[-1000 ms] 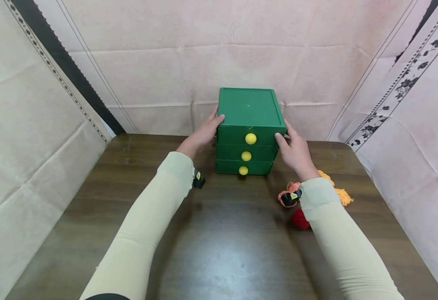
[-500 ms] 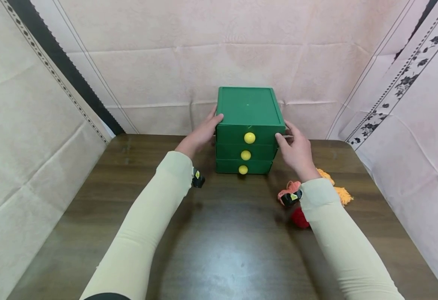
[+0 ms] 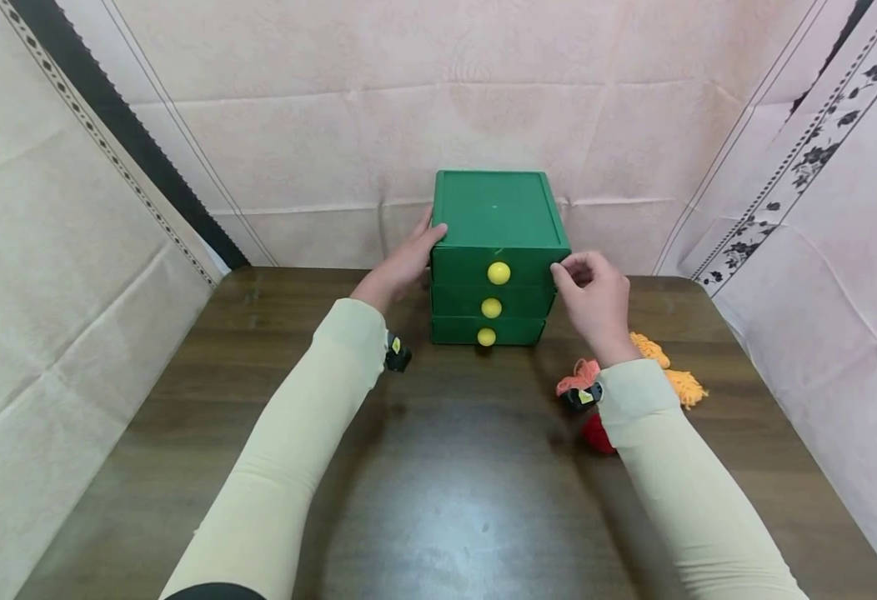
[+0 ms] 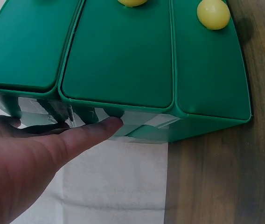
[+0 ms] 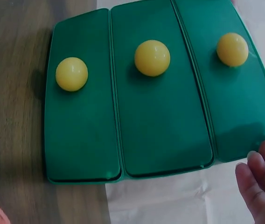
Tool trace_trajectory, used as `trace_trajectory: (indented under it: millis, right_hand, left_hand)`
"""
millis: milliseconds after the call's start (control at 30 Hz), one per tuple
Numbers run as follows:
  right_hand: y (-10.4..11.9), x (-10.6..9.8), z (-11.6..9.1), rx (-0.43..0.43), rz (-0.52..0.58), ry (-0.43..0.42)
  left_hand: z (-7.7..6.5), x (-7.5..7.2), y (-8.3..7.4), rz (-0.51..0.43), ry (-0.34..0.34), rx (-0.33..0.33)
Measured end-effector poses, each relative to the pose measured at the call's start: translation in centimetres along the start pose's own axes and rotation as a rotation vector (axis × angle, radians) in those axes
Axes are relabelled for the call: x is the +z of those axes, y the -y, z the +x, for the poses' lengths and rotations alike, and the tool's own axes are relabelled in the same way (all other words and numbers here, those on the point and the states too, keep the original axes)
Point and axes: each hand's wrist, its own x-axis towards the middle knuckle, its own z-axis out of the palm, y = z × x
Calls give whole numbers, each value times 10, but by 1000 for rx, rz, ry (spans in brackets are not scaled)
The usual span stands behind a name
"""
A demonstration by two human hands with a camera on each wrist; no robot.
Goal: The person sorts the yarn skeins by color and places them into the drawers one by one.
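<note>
A green three-drawer box (image 3: 494,208) stands at the far side of the table, its drawers pushed in. Each drawer front carries a round yellow knob, such as the top knob (image 3: 498,272). My left hand (image 3: 404,262) lies against the box's left side with fingers extended; the left wrist view shows a fingertip on clear tape (image 4: 160,120) there. By the upper right front corner is my right hand (image 3: 596,304), fingers loosely bent and nothing visible between them. In the right wrist view its fingertips (image 5: 252,156) are beside the box; contact is hard to tell.
Orange-yellow yarn (image 3: 684,387), a pink yarn bundle (image 3: 581,375) and a red ball (image 3: 598,435) lie around my right forearm on the brown wooden table (image 3: 438,500). Pale cloth (image 3: 378,142) hangs behind the box and along both sides.
My right hand's fingers have drawn back from the box's right side and bent near its front corner. The left hand stays on the left side; the box stands as before.
</note>
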Motion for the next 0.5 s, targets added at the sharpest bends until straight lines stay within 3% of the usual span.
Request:
trace_trajectory:
  millis: [500]
  right_hand:
    - [16, 16, -6, -78, 61, 46]
  left_hand:
    - [8, -3, 1, -66, 18, -18]
